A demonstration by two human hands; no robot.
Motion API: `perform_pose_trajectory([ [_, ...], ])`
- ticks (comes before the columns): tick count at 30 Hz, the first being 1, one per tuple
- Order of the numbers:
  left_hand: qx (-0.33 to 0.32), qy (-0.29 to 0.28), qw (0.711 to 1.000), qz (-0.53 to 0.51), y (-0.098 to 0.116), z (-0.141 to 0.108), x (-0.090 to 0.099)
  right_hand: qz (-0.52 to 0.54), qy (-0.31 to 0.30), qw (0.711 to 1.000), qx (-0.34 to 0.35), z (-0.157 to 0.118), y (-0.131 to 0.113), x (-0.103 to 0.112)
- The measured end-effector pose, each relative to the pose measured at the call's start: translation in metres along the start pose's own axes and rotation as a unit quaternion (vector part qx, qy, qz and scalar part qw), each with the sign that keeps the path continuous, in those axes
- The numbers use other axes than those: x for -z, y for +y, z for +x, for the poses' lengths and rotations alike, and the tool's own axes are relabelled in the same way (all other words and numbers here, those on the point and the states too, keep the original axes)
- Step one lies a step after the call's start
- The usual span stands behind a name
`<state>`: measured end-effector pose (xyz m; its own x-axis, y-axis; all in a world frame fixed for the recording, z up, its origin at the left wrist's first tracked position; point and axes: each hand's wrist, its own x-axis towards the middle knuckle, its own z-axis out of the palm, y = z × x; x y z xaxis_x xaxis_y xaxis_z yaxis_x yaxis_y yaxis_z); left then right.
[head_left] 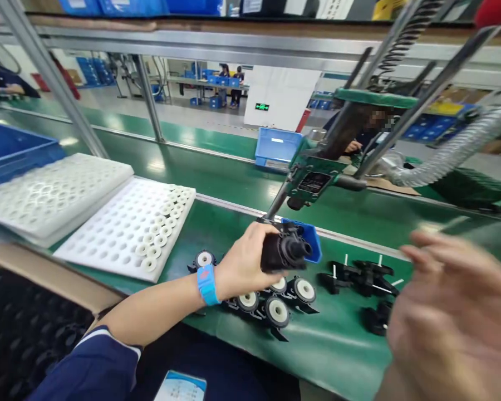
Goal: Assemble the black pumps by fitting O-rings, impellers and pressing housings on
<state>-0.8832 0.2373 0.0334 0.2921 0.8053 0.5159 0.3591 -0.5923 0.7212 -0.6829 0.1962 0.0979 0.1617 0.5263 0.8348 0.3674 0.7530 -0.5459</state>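
Note:
My left hand [242, 257], with a blue band on its wrist, is closed round a black plastic housing [287, 250] with a stepped round spout. It holds the housing above the green bench. Beneath it lie several black parts with white rings [277, 312], some partly hidden by the hand. My right hand [446, 317] is at the right, blurred by motion; its fingers look stretched out and nothing shows in them. Just left of it on the bench are several black parts with thin white pins [359, 275]. A small blue bin [313, 242] stands behind the housing.
White foam trays [104, 234] lie at the left, the nearer one partly filled with white rings [161, 239]. A green press [315, 181] on a post rises behind my left hand. A blue crate [278, 146] stands farther back. A cardboard box [58, 273] is at the near left.

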Motion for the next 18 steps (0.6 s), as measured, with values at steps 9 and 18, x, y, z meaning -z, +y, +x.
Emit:
perform_pose_trajectory([
  [9,-0.143,0.01,0.989,0.045,0.047,-0.061,0.011,-0.01,-0.153,0.988,-0.033,-0.086,-0.005,0.005],
  [18,-0.201,0.097,0.97,0.101,0.054,-0.073,0.007,-0.034,-0.109,0.992,-0.048,-0.117,-0.011,0.019],
])
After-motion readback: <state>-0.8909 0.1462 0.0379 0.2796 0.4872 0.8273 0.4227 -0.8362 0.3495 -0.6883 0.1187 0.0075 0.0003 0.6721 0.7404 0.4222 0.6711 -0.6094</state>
